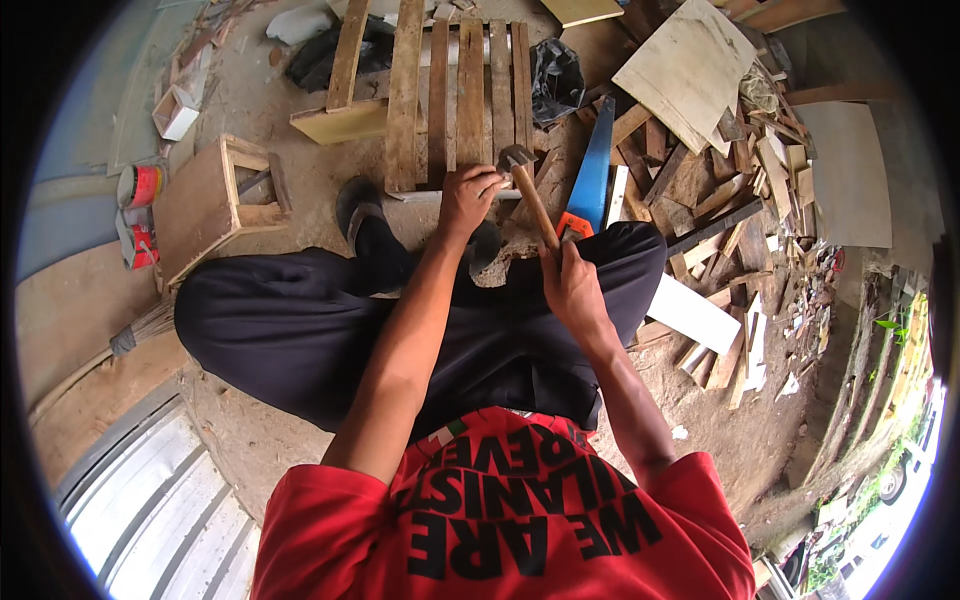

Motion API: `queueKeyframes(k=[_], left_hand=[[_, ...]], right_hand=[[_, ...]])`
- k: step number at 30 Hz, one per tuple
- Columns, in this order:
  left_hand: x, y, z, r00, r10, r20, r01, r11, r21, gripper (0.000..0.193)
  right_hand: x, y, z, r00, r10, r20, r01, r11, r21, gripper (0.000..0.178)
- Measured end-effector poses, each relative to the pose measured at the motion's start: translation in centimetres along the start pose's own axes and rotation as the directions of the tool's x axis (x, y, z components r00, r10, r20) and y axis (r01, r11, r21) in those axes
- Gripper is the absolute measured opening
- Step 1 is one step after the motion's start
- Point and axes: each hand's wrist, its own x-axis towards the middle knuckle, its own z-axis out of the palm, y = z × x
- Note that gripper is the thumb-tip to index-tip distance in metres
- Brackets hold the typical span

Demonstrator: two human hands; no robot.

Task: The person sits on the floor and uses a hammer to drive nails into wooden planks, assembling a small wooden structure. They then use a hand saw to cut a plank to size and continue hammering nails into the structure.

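My right hand (574, 285) is closed round the wooden handle of a hammer (534, 196), its dark metal head raised just beside my left hand. My left hand (466, 203) is pinched together at the near edge of a slatted wooden piece (468, 95); whatever sits between its fingertips is too small to make out. Several lengthwise boards with gaps make up that slatted piece, and a pale strip (425, 196) runs along its near end. To the right of the hammer, a handsaw (592, 165) with a blue blade and orange handle leans by my right knee.
Scrap wood (715, 200) is heaped on the right, with a pale plywood sheet (685, 65) on top. A wooden box frame (222, 205) and red cans (140, 215) stand at left. Black plastic bags (556, 78) lie beyond. Corrugated metal (165, 505) is at lower left.
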Motion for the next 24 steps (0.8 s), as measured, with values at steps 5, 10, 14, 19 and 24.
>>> queueKeyframes(k=[5,10,14,19,24], left_hand=[[0.2,0.0,-0.1,1.0,-0.019,0.014,0.019,1.0,0.02,0.012],[0.3,0.1,-0.2,1.0,-0.006,0.021,0.006,1.0,-0.012,0.014],[0.4,0.2,-0.2,0.999,-0.024,0.027,0.024,1.0,-0.012,0.013],[0.1,-0.3,-0.2,1.0,-0.012,0.025,0.012,1.0,-0.009,0.013],[0.4,0.3,-0.3,0.998,-0.046,0.043,0.048,0.998,-0.045,0.013]], right_hand=[[0.7,-2.8,-1.7,1.0,0.03,-0.001,-0.029,0.992,0.121,0.027],[0.6,-0.6,-0.4,1.0,0.004,0.001,-0.004,0.999,0.036,0.028],[0.4,1.2,-1.3,0.995,-0.097,-0.011,0.097,0.993,-0.062,0.029],[1.3,-2.2,-2.8,0.998,-0.056,-0.041,0.061,0.99,0.124,0.027],[0.0,1.2,-0.5,0.999,0.002,0.055,0.004,0.995,-0.102,0.028]])
